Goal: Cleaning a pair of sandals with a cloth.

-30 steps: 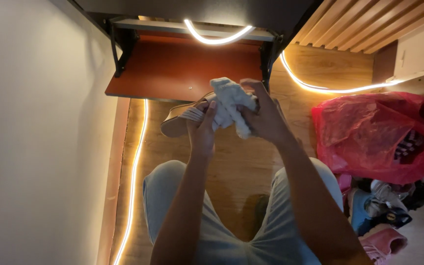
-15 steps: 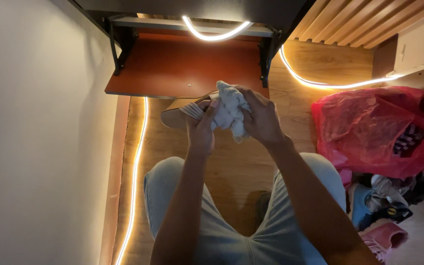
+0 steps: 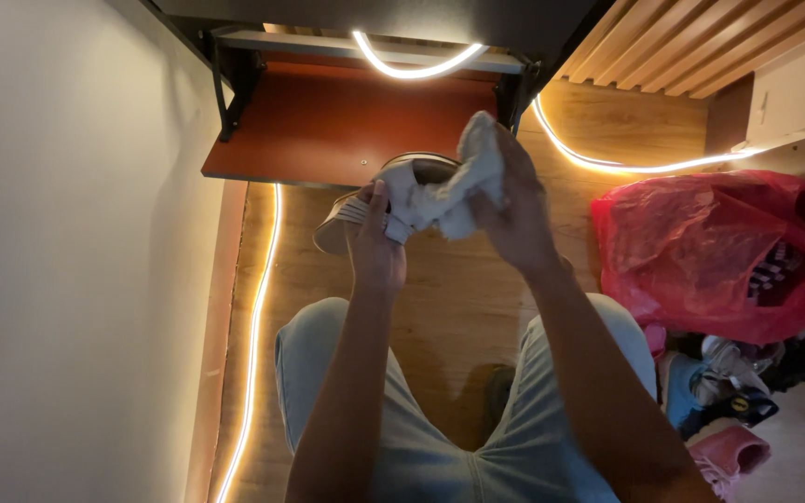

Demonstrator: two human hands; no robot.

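My left hand point(image 3: 376, 250) grips a beige strapped sandal point(image 3: 401, 179) by its side, holding it up over the wooden floor. Against the sandal's right side, my right hand point(image 3: 512, 216) presses a crumpled white cloth point(image 3: 458, 186). Both hands are raised in front of a reddish-brown fold-down shelf point(image 3: 328, 121). My forearms and light jeans fill the lower middle of the view.
A plain wall point(image 3: 76, 261) runs along the left, with a glowing light strip point(image 3: 255, 326) at its foot. A red plastic bag point(image 3: 710, 251) with shoes inside sits at the right, above several loose shoes point(image 3: 729, 391). Wooden slats point(image 3: 682, 42) stand at the top right.
The sandal has turned so its sole edge faces up more. My right hand with the cloth has slid to the sandal's right side.
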